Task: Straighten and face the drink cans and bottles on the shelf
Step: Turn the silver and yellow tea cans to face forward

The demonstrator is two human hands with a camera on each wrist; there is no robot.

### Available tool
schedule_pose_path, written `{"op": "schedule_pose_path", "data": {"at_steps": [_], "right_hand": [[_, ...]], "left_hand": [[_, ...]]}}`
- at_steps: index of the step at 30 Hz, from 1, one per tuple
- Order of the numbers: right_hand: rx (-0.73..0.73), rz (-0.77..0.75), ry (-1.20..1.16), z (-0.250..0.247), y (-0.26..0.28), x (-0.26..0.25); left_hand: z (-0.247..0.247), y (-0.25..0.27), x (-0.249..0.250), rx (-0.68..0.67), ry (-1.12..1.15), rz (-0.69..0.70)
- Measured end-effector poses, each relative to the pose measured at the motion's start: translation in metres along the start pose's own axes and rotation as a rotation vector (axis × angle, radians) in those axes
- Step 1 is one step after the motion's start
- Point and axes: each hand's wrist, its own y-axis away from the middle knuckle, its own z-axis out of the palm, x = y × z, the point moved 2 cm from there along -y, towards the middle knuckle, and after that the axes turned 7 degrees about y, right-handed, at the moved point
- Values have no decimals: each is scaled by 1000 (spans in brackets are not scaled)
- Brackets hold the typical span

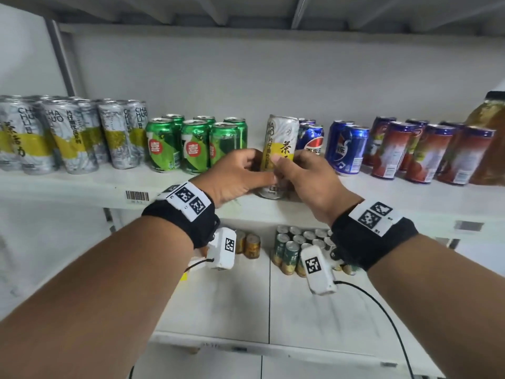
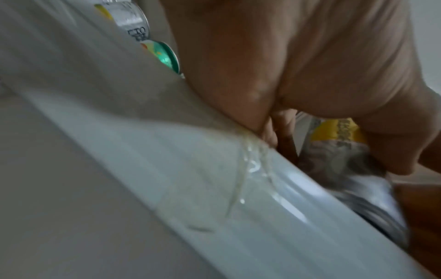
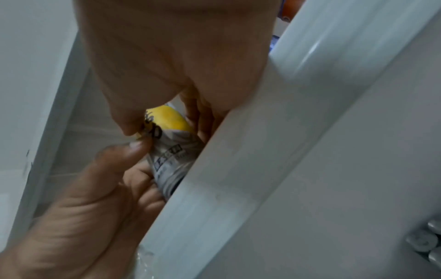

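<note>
**Head view: both hands on one tall tea can at the shelf front**

Head camera looks at a white shelf [image 1: 82, 184] carrying rows of drinks. From left: a block of tall silver-and-yellow tea cans [image 1: 71, 135], then green cans [image 1: 191, 144], blue cola cans [image 1: 347, 149], red cans [image 1: 415, 157], and at the far right an amber bottle [image 1: 489, 127], partly out of frame. A lower shelf [image 1: 246, 302] holds small cans [image 1: 287, 250].

Between the green and blue groups, near the shelf's front edge, stands one tall tea can [image 1: 280, 143], tilted slightly with its top leaning right. The left hand [image 1: 235, 173] grips its left side, fingers curled round the back and thumb across the front. The right hand [image 1: 308, 176] grips the right side the same way, its thumb meeting the left thumb on the can's yellow band.

Right wrist view shows the can's lower end just behind the shelf lip, thumbs pressed to its label. Left wrist view is blurred; it shows the palm and the can's grey-and-yellow print.
</note>
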Motion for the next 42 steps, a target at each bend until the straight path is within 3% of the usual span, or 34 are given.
{"op": "schedule_pose_path", "data": {"at_steps": [5, 12, 22, 29, 42], "right_hand": [[-49, 127, -217, -8, -3, -6], [-96, 172, -265, -14, -5, -10], [-10, -91, -238, -55, -5, 1], [-45, -239, -95, -55, 4, -2], [-135, -295, -68, -61, 9, 1]], "left_hand": [[-3, 0, 0, 10, 30, 10], [9, -7, 2, 103, -79, 54], [54, -35, 1, 82, -157, 189], [50, -35, -8, 90, -234, 250], [47, -38, -9, 109, -238, 198]]}}
